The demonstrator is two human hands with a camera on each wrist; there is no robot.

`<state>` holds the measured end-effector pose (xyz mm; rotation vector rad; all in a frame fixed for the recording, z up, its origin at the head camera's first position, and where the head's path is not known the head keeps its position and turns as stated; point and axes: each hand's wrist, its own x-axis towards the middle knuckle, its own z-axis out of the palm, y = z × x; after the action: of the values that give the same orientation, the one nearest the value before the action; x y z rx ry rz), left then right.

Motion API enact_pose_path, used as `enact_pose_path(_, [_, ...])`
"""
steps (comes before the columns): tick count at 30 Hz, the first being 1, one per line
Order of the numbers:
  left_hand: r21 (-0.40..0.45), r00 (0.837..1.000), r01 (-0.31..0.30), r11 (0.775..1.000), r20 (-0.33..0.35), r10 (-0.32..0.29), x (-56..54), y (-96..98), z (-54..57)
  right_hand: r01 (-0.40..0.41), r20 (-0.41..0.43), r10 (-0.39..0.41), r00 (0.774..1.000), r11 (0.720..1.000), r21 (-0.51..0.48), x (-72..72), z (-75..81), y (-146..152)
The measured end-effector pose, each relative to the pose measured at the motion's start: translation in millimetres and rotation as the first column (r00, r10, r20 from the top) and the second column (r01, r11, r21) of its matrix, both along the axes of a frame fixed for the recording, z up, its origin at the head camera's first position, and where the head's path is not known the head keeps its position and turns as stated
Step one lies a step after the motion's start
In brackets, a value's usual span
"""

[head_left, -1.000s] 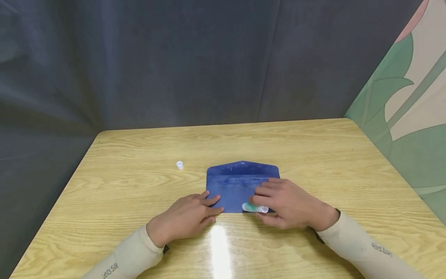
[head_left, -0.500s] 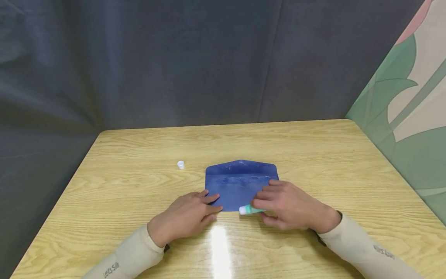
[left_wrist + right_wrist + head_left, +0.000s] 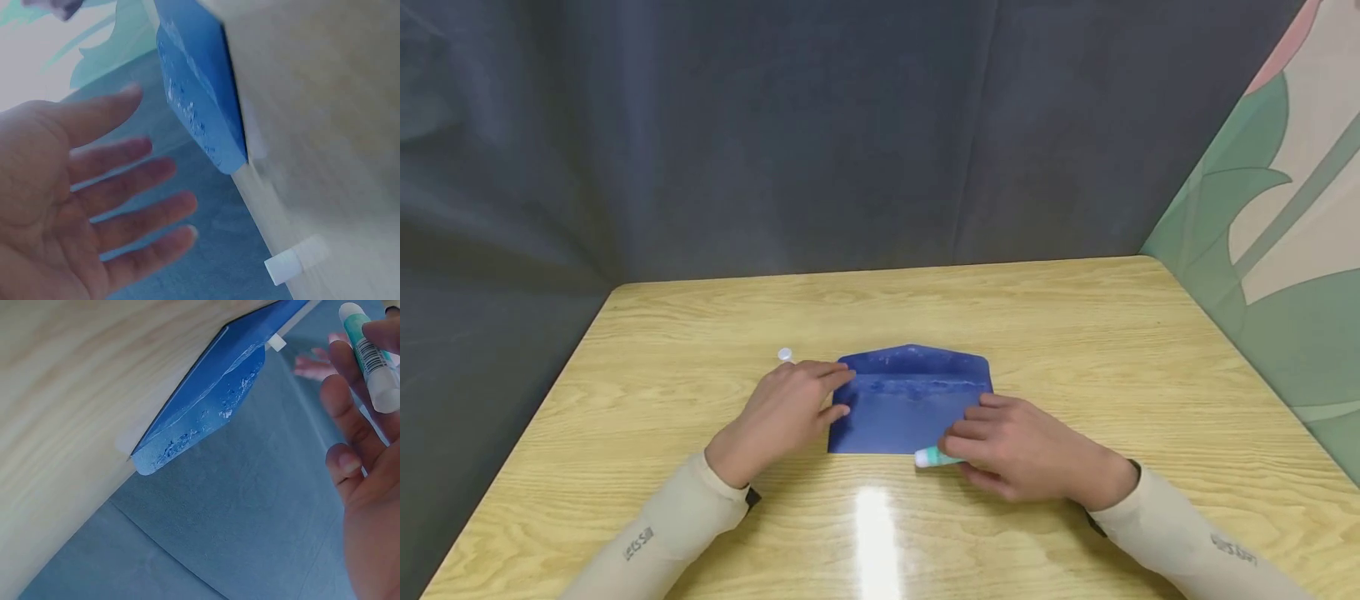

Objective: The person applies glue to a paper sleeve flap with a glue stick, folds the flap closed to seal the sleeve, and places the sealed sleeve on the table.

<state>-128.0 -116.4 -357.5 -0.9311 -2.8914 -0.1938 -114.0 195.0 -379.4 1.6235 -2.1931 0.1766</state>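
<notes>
A blue envelope [image 3: 891,425] lies on the table with its flap [image 3: 913,360] unfolded towards the back. Whitish glue smears show on the flap in both wrist views. My right hand [image 3: 1018,450] pinches a green and white glue stick [image 3: 369,353] between thumb and fingers, at the envelope's front right edge. Fingers spread, my left hand [image 3: 786,408] hovers by the envelope's left edge. In the left wrist view its palm holds nothing and is apart from the envelope [image 3: 203,81]. A small white cap [image 3: 284,267] stands on the table just beyond the left hand, which partly hides it in the head view.
The wooden table [image 3: 1045,325] reaches back to a dark cloth [image 3: 805,142] that hangs behind it and along the left. A patterned green and pink surface [image 3: 1300,208] borders the right side.
My left hand has lifted off the envelope's front left corner and moved back towards the cap. The glue stick turned in my right hand, and the envelope appears slightly further left.
</notes>
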Motion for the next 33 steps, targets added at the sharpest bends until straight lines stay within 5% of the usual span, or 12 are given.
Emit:
enact_pose_path(3, [-0.044,0.991,-0.063,0.997,0.115,0.068,-8.0,2.8,-0.5,-0.014,0.001,0.014,1.0,1.0,-0.004,1.5,-2.1,-1.4])
enact_pose_path(6, [-0.107,0.965,-0.069,0.992,0.245,0.094,-11.7,5.6,-5.1,-0.027,0.002,0.027,1.0,1.0,-0.012,2.7,-3.9,-2.8])
enact_pose_path(10, [-0.096,0.947,-0.071,0.993,0.306,0.097,-13.2,6.8,-12.0,-0.038,-0.005,0.038,0.999,0.999,-0.025,3.6,-3.3,-3.3])
enact_pose_path(17, [-0.084,0.943,-0.084,0.993,0.316,0.107,-14.0,7.8,-14.8,-0.038,-0.001,0.038,0.999,0.999,-0.027,4.9,-2.2,-3.2])
enact_pose_path(24, [-0.08,0.974,-0.035,0.996,0.222,0.052,-12.9,10.2,-16.0,-0.029,0.001,0.029,1.0,0.999,-0.026,4.2,-2.4,-2.2])
enact_pose_path(33, [-0.027,0.983,-0.004,1.0,0.185,0.009,-12.3,10.1,-17.1,-0.034,-0.01,0.034,0.999,0.999,-0.016,1.4,-3.5,-2.2])
